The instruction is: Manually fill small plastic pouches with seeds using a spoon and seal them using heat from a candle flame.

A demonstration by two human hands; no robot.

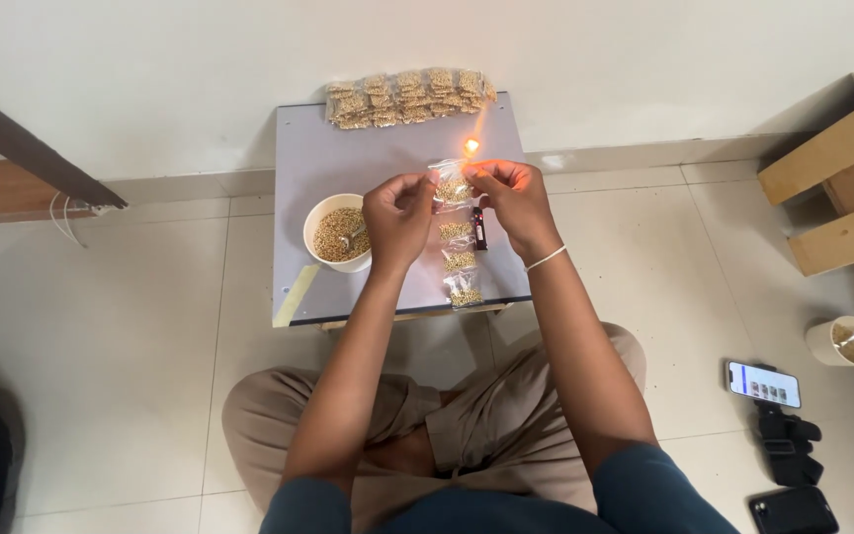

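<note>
Clear plastic pouch [452, 186], part-filled with grain, is held above the grey table [328, 158] between both hands. Left hand [397, 218] pinches its left top corner with fingertips closed. Right hand [516, 203] pinches the right top corner, likewise closed on it. Flame [470, 146] burns just above the pouch's upper edge; its source cannot be made out. Three more pouches [460, 260] lie in a column on the table below the held one, with a dark lighter [479, 227] just beside them. White bowl [338, 232] of grain with a spoon stands left of the hands. Row of filled packets [409, 97] lies along the table's far edge.
</note>
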